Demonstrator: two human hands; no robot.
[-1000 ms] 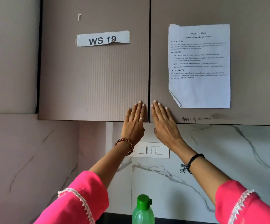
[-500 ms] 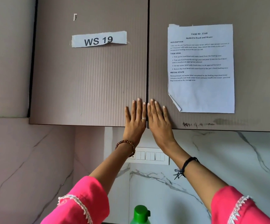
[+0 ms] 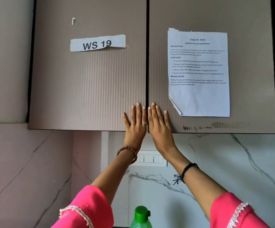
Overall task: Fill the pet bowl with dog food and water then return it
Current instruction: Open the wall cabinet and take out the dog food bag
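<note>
Head view, the only one. Both hands are raised to a wall cabinet whose two doors are closed. Left hand (image 3: 136, 122) lies flat on the lower inner corner of the left door (image 3: 87, 89), fingers straight and together, grip wide and holding nothing. Right hand (image 3: 159, 122) mirrors it on the right door (image 3: 199, 14), palm flat beside the centre seam, grip likewise wide and empty. The two hands sit just beside each other either side of the seam, probably because the doors show no handles and that corner is where they would be pushed or pulled.

A torn label reading WS 19 (image 3: 97, 43) is stuck on the left door. A printed task sheet (image 3: 198, 96) is stuck on the right door, its lower left corner curling. Below the cabinet a white switch plate (image 3: 150, 159) sits on the marble wall, partly behind the wrists. A green-capped bottle (image 3: 141, 217) shows at the bottom edge, likely the water supply.

The pet bowl and dog food are not in view, nor any worktop; the task looks barely begun
</note>
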